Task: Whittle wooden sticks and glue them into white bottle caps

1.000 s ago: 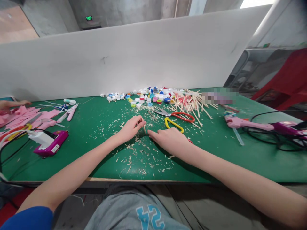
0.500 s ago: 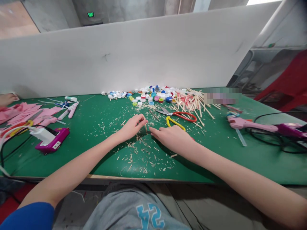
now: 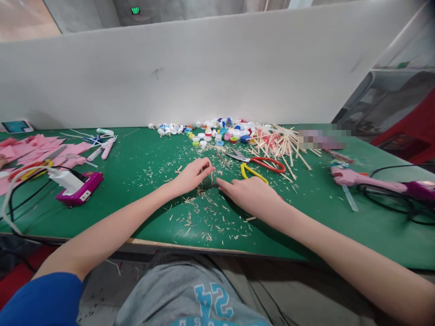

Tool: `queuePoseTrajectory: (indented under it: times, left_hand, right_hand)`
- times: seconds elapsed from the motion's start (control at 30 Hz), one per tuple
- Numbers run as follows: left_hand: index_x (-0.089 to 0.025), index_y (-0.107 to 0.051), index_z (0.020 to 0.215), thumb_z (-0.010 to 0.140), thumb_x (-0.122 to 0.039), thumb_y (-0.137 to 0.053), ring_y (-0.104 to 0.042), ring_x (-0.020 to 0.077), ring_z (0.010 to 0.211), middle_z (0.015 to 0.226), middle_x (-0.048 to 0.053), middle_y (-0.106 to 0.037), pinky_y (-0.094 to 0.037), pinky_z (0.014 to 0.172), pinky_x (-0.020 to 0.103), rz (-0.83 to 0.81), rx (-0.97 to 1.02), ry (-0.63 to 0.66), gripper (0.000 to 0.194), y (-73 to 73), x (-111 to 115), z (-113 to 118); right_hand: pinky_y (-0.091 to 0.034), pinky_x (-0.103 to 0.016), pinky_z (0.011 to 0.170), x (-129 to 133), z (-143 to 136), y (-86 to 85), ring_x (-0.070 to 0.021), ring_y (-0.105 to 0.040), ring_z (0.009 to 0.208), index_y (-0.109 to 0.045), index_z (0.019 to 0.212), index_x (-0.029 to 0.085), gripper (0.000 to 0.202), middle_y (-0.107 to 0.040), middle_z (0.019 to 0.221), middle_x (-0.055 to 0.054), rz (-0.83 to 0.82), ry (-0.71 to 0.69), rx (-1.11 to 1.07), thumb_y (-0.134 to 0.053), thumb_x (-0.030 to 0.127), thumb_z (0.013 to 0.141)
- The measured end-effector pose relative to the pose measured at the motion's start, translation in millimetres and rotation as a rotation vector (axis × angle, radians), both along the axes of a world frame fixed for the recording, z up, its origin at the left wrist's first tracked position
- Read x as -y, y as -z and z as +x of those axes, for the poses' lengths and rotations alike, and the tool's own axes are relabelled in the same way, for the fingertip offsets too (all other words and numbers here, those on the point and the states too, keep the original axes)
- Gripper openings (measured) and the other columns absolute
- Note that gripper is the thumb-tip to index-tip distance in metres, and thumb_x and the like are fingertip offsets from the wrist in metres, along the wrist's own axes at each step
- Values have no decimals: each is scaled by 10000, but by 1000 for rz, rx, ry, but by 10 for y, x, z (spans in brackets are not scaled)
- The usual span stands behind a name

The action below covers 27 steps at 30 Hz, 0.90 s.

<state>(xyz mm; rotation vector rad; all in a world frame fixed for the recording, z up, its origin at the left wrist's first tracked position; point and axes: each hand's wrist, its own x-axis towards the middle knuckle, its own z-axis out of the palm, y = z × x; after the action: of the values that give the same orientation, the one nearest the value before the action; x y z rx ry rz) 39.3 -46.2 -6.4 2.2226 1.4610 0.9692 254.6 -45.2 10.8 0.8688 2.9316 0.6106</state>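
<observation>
My left hand (image 3: 195, 175) pinches a short wooden stick (image 3: 211, 179) upright between thumb and fingers, just above the green table. Close by on the right, my right hand (image 3: 249, 194) is closed palm-down with its forefinger stretched toward the stick. A thin dark tip (image 3: 215, 184), like a small knife's blade, shows at that fingertip, and a bit of red peeks out behind the hand; the rest is hidden by the palm. Wood shavings (image 3: 207, 210) lie scattered under and around both hands. Scissors (image 3: 268, 164) with a red and a yellow handle lie open beyond my right hand.
Bottle caps (image 3: 220, 131) are heaped along the white partition (image 3: 204, 77), beside a pile of wooden sticks (image 3: 282, 144). A pink glue gun (image 3: 360, 176) with cables lies at right. At left are a purple power strip (image 3: 84, 190), pink sheets (image 3: 41, 149) and a phone (image 3: 16, 127).
The view has shifted slightly, and the phone at far left now shows where another person's hand was. My hands keep nearly the same pose around the stick, with the dark tip showing more clearly.
</observation>
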Motion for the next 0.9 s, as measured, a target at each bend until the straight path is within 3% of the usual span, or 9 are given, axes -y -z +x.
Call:
queuePoseTrajectory:
  times: [0.37, 0.6, 0.73, 0.9]
  left_hand:
    - [-191, -465, 798, 977, -401, -397, -462, 129, 695, 740, -9, -500, -356, 668, 270, -20, 10, 3, 284, 9, -10, -18]
    - [-189, -465, 801, 976, -377, -400, -467, 123, 708, 748, -12, -502, -360, 683, 264, -22, 10, 11, 265, 5, -11, -18]
    - [-187, -473, 810, 982, -354, -392, -482, 124, 724, 756, -10, -516, -370, 699, 264, -23, 7, 19, 253, -3, -6, -14]
    - [-187, -475, 814, 981, -348, -396, -488, 124, 728, 765, -8, -526, -373, 699, 263, -24, 2, 20, 245, -6, -9, -15]
  right_hand:
    - [-146, -306, 480, -52, 18, -14, -125, -521, 522, -428, 1411, 192, 447, -622, 712, -32, 71, 9, 20, -340, 181, 973]
    - [-119, -308, 474, -77, 29, 40, -119, -517, 503, -434, 1391, 208, 416, -613, 695, -22, 83, -20, -21, -318, 250, 994]
    - [-135, -296, 483, -55, 5, 38, -128, -528, 510, -497, 1336, 219, 404, -613, 679, -17, 8, -27, 9, -269, 318, 1018]
    - [-131, -302, 488, -84, 24, 45, -131, -523, 519, -423, 1411, 216, 430, -625, 716, -25, 62, 9, -33, -287, 264, 1006]
